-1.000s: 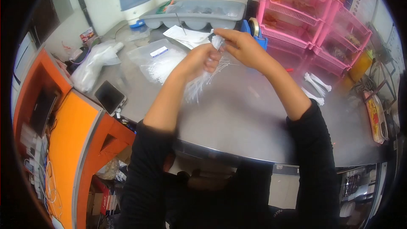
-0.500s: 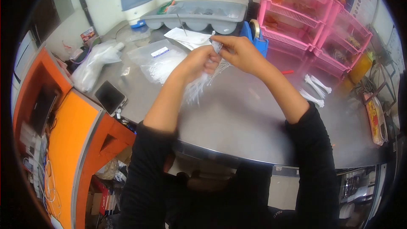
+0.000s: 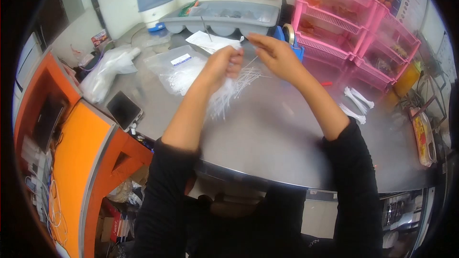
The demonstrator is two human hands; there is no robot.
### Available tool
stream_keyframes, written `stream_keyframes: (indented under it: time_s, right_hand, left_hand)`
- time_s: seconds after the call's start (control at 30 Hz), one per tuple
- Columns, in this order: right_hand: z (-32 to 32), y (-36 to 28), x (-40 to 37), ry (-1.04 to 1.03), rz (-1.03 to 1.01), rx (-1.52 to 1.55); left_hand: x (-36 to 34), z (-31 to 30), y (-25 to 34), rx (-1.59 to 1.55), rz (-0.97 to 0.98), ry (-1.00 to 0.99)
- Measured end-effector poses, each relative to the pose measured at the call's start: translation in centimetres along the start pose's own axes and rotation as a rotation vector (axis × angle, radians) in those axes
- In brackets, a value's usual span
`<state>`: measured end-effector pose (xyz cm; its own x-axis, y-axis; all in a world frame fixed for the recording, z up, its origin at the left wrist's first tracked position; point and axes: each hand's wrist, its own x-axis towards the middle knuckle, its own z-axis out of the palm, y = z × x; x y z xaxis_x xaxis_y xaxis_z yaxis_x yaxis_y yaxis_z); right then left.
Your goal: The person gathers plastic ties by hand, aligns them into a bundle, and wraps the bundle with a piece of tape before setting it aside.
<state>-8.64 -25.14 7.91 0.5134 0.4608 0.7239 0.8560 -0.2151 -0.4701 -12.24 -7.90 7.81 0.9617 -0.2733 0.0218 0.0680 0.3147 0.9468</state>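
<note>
My left hand is closed in a fist above the pile of thin white cable ties; what it holds is hidden. My right hand is a little to its right, fingers stretched toward the left and the thumb apart from them. A thin pale strand shows just below its thumb. Behind my left hand lie white paper sheets. Left of it, a clear plastic bag with a white label holds more white ties. Tied white bundles lie farther right on the metal table.
A grey tray stands at the back, beside a blue tape dispenser. Pink shelf baskets rise at the back right. A phone and a white plastic bag lie at the left. A red item is right of my hands.
My hands have moved apart; before, their fingers met around a small whitish piece. My left hand has shifted slightly left, and the right fingers have straightened.
</note>
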Motion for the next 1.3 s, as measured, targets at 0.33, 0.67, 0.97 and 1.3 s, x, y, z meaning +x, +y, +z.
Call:
stream_keyframes:
  time_s: [0.33, 0.67, 0.97, 1.3]
  right_hand:
    - [1.9, 2.1, -2.7, -0.419, 0.053, -0.329]
    - [-1.1, 1.7, -0.8, -0.248, -0.109, -0.64]
    - [-4.5, -4.4, 1.1, -0.19, -0.228, -0.492]
    - [-2.7, -3.8, 2.3, 0.118, -0.02, -0.122]
  left_hand:
    - [0.2, -1.4, 0.5, -0.239, 0.206, 0.258]
    - [0.3, -0.2, -0.3, 0.134, 0.296, 0.186]
    - [0.6, 0.6, -1.4, 0.626, 0.656, 0.128]
    - [-2.8, 3.9, 0.5, 0.299, 0.456, 0.293]
